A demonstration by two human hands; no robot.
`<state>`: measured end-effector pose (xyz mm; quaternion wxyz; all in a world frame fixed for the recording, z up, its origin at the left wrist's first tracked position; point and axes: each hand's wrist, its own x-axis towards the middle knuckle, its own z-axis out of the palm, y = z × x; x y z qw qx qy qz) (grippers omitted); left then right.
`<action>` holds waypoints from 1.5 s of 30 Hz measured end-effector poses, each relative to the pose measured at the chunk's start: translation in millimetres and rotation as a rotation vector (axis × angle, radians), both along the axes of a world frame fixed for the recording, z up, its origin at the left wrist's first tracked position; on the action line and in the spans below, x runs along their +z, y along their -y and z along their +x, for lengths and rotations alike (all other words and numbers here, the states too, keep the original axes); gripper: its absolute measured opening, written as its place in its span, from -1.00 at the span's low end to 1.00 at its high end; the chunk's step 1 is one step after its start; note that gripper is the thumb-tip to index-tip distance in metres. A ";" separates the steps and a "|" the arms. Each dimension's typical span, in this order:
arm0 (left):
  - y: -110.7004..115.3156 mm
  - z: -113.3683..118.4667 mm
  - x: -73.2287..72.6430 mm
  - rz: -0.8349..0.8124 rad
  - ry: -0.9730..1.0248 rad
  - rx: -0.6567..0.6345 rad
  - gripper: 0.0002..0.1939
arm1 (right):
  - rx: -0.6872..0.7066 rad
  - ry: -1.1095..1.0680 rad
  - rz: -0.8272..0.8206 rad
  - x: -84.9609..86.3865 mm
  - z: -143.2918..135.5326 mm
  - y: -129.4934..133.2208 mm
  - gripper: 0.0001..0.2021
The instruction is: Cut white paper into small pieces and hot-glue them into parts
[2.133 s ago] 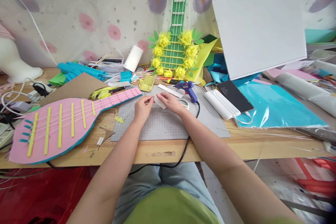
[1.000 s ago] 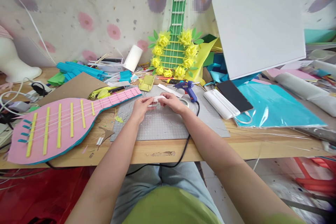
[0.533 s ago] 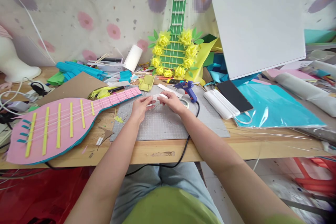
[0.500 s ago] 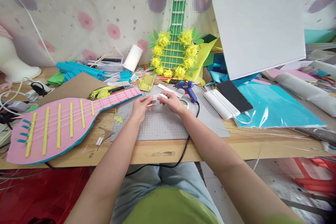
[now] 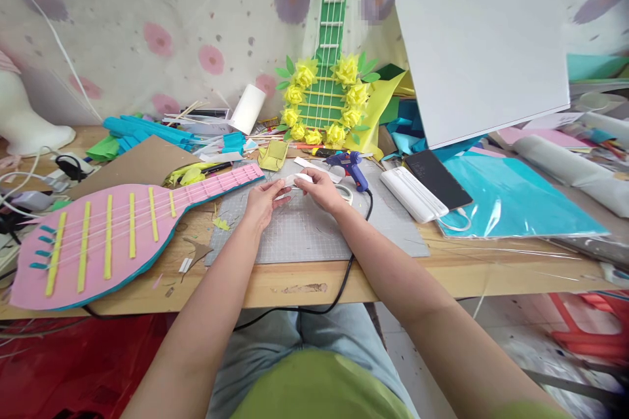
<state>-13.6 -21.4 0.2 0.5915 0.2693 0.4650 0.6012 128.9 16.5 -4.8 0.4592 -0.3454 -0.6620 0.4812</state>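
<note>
A small white strip (image 5: 293,179), perhaps paper or foam, is stretched between my two hands above the grey cutting mat (image 5: 280,242). My left hand (image 5: 264,201) pinches its left end, with the other fingers curled loosely below. The fingertips of my right hand (image 5: 318,188) close on its right end. Partly hidden behind the right hand, a white ring-shaped roll (image 5: 346,193), like tape, lies on the mat. A blue glue gun (image 5: 351,167) rests just beyond it, beside a flat white piece (image 5: 324,172).
A pink paper guitar (image 5: 98,242) lies at left. Behind the mat stands a green guitar (image 5: 322,108) with yellow paper flowers. A white power bank (image 5: 413,193), black phone (image 5: 437,180) and blue sheet pack (image 5: 521,200) are at right. The glue gun's black cord (image 5: 350,272) crosses the table edge.
Both hands stay nearly in place. The strip between them has turned slightly and the left fingers have shifted a little. The view has drifted slightly.
</note>
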 end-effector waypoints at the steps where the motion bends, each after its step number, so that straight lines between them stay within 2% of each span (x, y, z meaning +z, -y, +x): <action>1: 0.0 0.1 0.4 -0.005 0.010 0.001 -0.87 | 0.018 -0.040 -0.025 -0.2 -0.9 0.1 -0.77; 5: 0.1 0.9 1.8 0.016 0.080 0.023 -0.89 | 0.116 -0.222 -0.167 1.4 -6.4 4.2 -0.75; 8: -0.9 3.2 1.2 0.047 0.101 0.062 -0.86 | 0.140 -0.310 -0.224 2.7 -13.2 8.9 -0.66; 15: -2.3 9.8 -1.5 0.060 0.087 0.103 -0.84 | -0.035 -0.367 -0.273 -3.7 -28.1 10.1 -0.58; 26: -1.8 9.6 0.7 0.020 0.132 0.068 -0.90 | -0.032 -0.410 -0.328 -5.7 -31.2 11.9 -0.61; 31: -0.2 7.4 2.2 -0.022 0.149 0.013 -0.93 | -0.057 -0.394 -0.320 -5.9 -30.7 10.6 -0.61; 36: 1.9 0.0 8.4 -0.042 0.269 -0.113 -0.84 | -0.130 -0.315 -0.246 -5.4 -28.1 9.2 -0.61; 38: 0.5 -3.6 10.0 -0.041 0.320 -0.039 -0.87 | -0.137 -0.307 -0.241 -5.0 -27.1 8.7 -0.61; 42: -6.0 -12.6 7.7 -0.013 0.329 0.270 -0.93 | -0.137 -0.325 -0.261 -4.6 -24.2 7.7 -0.63; 45: -10.1 -18.1 4.1 0.003 0.305 0.393 -0.96 | -0.143 -0.335 -0.292 -4.6 -21.4 7.0 -0.62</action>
